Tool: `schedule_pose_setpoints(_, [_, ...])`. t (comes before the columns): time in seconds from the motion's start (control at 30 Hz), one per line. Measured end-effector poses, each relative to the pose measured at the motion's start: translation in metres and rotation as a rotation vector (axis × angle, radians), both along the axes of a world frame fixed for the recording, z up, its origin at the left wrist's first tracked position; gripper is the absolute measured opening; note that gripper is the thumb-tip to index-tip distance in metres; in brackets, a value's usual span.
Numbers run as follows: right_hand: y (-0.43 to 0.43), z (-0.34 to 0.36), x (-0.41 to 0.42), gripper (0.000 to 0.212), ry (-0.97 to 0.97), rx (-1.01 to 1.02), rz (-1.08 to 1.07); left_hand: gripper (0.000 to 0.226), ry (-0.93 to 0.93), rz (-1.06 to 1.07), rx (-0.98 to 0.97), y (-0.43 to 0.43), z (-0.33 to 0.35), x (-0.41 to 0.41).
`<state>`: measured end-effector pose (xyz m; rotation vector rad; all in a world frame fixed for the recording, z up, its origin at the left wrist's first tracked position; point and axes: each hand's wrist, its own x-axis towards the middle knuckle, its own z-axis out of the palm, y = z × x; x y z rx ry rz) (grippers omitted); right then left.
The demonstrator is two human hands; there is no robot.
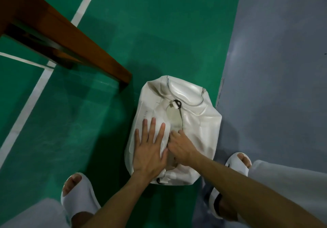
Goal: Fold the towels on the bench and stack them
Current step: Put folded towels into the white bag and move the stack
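Pressing white bag (196,121), left hand (150,151) flat; right hand (181,148) curled at opening.

The green court floor (159,32), marked with white lines (85,2), met grey flooring (274,50) toward 3 o'clock. On the green lay a white bag (200,121), a wooden bench (70,38) at its 10 o'clock and white slides at 7 (77,197) and 4 o'clock (237,165).

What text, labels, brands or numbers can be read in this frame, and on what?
No text is legible.
Bag: faint small print on its left side, too blurred to read.
Right slipper: small dark mark, too small to tell whether it is a logo.
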<state>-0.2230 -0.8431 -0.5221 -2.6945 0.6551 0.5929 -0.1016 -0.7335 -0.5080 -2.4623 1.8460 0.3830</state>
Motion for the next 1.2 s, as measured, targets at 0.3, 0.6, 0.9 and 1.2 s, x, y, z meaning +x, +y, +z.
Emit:
schedule_pose_setpoints(0.3, [-0.027,-0.009,-0.085,0.095,0.373,0.362,-0.812,0.079,0.008,0.045,-0.01,0.003,-0.007,0.003])
schedule_pose_setpoints(0.6, [0.019,0.012,-0.063,0.069,0.103,0.052,-0.6,0.081,0.037,0.026,0.021,0.001,0.012,0.019])
schedule_pose_setpoints(0.9, [0.039,0.076,-0.042,0.084,-0.104,0.102,-0.857,0.083,0.217,0.244,-0.077,0.019,0.086,0.018])
schedule_pose_setpoints(1.2, [0.067,0.193,0.009,0.101,-0.371,0.164,-0.924,0.094,0.556,0.674,-0.556,0.068,0.218,0.049])
